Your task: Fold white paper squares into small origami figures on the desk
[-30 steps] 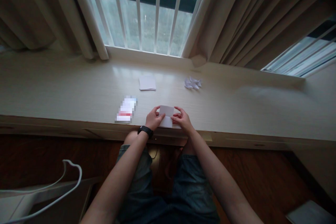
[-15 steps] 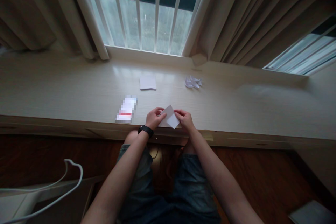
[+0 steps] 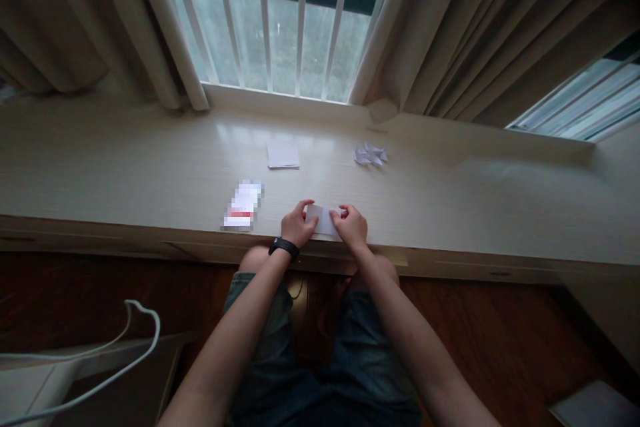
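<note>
Between my two hands, at the front edge of the pale counter, is a small white sheet of paper with a crease down it. My left hand, with a black band on its wrist, grips the paper's left side, thumb on top. On the right side, my right hand pinches the paper between thumb and fingers. Farther back lies a stack of square white paper. To its right sits a cluster of folded paper pieces.
A blurred-out phone-like rectangle lies left of my hands. Behind the counter are a barred window and grey-brown curtains. A white cable loops at the lower left, above the dark wooden floor.
The paper was tilted up with a corner pointing away; now it lies flatter and squared to the counter edge. Both hands have turned with it and stay on its sides.
</note>
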Demonstrator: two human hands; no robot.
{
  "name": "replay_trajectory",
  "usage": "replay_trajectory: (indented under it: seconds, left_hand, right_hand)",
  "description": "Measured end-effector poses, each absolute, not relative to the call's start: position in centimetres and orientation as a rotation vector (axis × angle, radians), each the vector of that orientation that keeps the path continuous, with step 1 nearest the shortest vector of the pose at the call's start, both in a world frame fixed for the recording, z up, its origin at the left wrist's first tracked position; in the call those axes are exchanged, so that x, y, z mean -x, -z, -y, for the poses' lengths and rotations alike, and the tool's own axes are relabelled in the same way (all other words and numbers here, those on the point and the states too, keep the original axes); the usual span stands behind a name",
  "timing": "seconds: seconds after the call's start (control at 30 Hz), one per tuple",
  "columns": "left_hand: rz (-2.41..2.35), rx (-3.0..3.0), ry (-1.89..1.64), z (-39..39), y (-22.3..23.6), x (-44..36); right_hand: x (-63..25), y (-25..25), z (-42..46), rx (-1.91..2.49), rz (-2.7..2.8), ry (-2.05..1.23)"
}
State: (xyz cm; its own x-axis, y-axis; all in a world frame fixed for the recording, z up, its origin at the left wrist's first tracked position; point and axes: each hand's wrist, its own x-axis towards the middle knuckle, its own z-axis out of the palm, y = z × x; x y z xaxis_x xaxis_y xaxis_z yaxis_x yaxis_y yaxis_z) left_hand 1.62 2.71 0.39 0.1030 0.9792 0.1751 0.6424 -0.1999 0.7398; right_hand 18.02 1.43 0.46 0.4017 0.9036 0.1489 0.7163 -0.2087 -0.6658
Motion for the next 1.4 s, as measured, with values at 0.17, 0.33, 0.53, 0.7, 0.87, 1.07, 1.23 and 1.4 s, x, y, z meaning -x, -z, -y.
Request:
replay_trajectory:
  seconds: [0.17, 0.33, 0.53, 0.7, 0.87, 1.07, 1.23, 1.4]
  left_hand:
    - [-1.567, -2.123, -0.968, -2.8, 0.3, -1.9]
    - [-1.455, -2.506, -0.904, -2.6, 0.3, -1.8]
    - [-1.217, -2.78, -0.659, -3.9, -0.4, -0.7]
    - [-1.092, -2.862, -0.635, -4.7, -0.7, -0.3]
    - [-1.089, -2.806, -0.687, -4.6, -0.5, -0.1]
    - [-1.129, -2.751, -0.676, -4.3, -0.8, 0.0]
    - [-1.166, -2.755, -0.652, -4.1, -1.3, 0.0]
    - [-1.173, -2.742, -0.635, -4.1, -1.4, 0.0]
  right_hand:
    - [-17.2, 0.2, -1.1, 2.02, 1.401, -0.296]
    - [-17.2, 0.6, -0.9, 1.981, 1.437, -0.229]
    - [-17.8, 0.7, -1.7, 1.98, 1.409, -0.339]
    - [-18.2, 0.6, -2.0, 1.904, 1.61, -0.293]
    - [-18.4, 0.5, -1.5, 1.715, 1.856, -0.14]
    - [-18.7, 0.2, -0.5, 1.555, 2.097, -0.031]
    - [-19.1, 0.2, -0.2, 1.477, 2.236, 0.001]
    - [-19.5, 0.0, -0.2, 1.454, 2.323, 0.03]
